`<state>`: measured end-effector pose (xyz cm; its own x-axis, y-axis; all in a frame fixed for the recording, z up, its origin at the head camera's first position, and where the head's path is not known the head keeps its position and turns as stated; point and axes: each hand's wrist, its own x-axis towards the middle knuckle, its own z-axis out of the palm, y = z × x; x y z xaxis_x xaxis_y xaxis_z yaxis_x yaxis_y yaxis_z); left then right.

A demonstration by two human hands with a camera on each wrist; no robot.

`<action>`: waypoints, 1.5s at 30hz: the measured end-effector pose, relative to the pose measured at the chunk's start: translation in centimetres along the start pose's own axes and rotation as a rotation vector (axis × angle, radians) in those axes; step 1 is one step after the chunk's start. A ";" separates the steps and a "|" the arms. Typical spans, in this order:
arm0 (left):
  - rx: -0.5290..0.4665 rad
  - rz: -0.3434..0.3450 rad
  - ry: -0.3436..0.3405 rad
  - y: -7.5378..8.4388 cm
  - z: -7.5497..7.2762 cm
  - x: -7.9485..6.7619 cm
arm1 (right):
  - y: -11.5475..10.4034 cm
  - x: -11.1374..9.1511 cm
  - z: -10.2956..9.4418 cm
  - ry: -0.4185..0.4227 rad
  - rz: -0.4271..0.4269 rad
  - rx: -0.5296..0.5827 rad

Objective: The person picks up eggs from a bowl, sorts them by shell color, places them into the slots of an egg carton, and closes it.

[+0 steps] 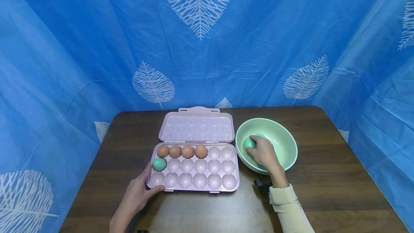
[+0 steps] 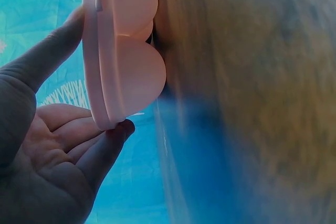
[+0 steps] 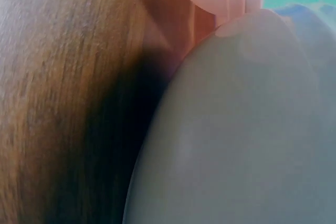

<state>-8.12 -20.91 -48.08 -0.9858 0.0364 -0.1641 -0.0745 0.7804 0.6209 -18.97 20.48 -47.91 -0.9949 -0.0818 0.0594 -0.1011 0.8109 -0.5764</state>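
Note:
Inside the light green bowl (image 1: 288, 143), my right hand (image 1: 265, 152) pinches a green egg (image 1: 249, 143) between thumb and fingers. Part of another green egg (image 1: 260, 136) shows behind that hand. My left hand (image 1: 137, 192) holds the front left corner of a pale pink egg carton (image 1: 200, 166), thumb along the front edge and fingers at the left side. In the left wrist view, the fingertips (image 2: 126, 128) sit against the carton's rim. Four brown eggs fill the left part of the back row, among them a brown egg (image 1: 201, 151). One green egg (image 1: 159, 164) occupies the middle row's left hollow.
The carton's lid (image 1: 197, 127) lies folded back behind it. Bowl and carton stand side by side on a dark wooden table (image 1: 326, 168). A blue curtain (image 1: 245, 46) with white leaf prints hangs around the back and sides. The bowl's outer wall (image 3: 236, 129) fills much of the right wrist view.

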 end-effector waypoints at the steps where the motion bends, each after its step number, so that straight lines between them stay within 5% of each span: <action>1: 0.001 -0.003 -0.001 0.0 0.0 0.0 | 0.0 0.0 0.0 0.016 -0.005 0.012; 26: 0.008 -0.015 0.000 -0.2 0.1 0.1 | -0.8 -0.8 0.1 0.277 -0.014 0.505; 34: 0.002 0.006 0.010 0.0 0.3 0.2 | -4.6 -1.7 0.5 0.346 -0.140 0.648; 45: -0.020 0.012 0.011 -0.3 0.3 0.2 | -10.3 -3.4 1.8 0.258 -0.254 0.759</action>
<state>-8.21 -20.93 -48.55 -0.9882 0.0383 -0.1483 -0.0660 0.7673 0.6379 -14.58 11.31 -43.65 -0.9196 0.0003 0.3929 -0.3873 0.1684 -0.9064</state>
